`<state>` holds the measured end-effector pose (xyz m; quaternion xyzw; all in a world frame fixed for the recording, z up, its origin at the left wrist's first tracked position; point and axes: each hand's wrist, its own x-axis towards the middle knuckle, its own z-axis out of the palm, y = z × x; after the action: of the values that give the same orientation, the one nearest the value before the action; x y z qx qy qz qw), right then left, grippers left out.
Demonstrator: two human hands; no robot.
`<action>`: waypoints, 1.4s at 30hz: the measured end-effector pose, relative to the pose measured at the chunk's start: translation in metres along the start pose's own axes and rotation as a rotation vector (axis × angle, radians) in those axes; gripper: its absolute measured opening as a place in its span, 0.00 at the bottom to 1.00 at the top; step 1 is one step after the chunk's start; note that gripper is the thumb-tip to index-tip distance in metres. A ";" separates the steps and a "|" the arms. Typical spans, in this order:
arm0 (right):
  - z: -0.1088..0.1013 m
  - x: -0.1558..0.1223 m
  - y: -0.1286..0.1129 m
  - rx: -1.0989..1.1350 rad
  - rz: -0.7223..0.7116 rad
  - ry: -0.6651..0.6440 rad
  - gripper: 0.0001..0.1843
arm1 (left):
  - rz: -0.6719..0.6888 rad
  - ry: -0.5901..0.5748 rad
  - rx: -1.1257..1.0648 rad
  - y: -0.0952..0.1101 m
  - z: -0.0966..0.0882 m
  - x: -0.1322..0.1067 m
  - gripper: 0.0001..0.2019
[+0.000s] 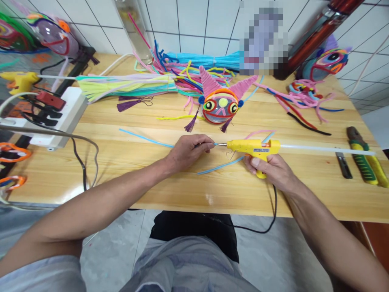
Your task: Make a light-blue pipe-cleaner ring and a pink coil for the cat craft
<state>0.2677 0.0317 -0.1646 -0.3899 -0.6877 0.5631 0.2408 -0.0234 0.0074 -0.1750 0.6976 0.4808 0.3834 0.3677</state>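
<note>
My right hand (pixel 272 170) is closed around the grip of a yellow hot glue gun (pixel 252 149), whose nozzle points left and which has a long clear glue stick (pixel 325 149) out the back. My left hand (pixel 188 151) pinches the end of a light blue pipe cleaner (pixel 146 138) right at the nozzle tip. A second blue pipe cleaner (pixel 220 166) lies under the gun. Just behind stands a round craft mask (pixel 220 104) with pink pipe-cleaner ears, green eyes and purple tassels.
Bundles of coloured pipe cleaners (pixel 127 85) lie at the back of the wooden table (pixel 194 190). A white power strip (pixel 62 117) and another glue gun (pixel 20 81) are at left. Pliers (pixel 366 162) and a small blade (pixel 343 164) lie at right. More masks (pixel 330 63) stand at the corners.
</note>
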 end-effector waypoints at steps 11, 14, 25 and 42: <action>-0.003 -0.006 -0.009 0.178 0.043 0.144 0.27 | -0.019 -0.005 -0.002 -0.002 -0.001 0.000 0.11; -0.010 -0.010 -0.014 0.231 -0.037 0.257 0.25 | -0.060 0.003 -0.031 -0.002 0.000 0.001 0.10; -0.103 -0.003 0.007 0.331 0.195 0.551 0.25 | -0.027 0.049 -0.010 0.001 -0.002 -0.001 0.10; -0.106 -0.010 -0.011 -0.692 0.808 0.633 0.32 | 0.200 0.066 0.136 -0.011 0.006 -0.001 0.10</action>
<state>0.3523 0.0851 -0.1268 -0.8232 -0.5237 0.2109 0.0604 -0.0222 0.0088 -0.1871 0.7524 0.4454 0.4074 0.2636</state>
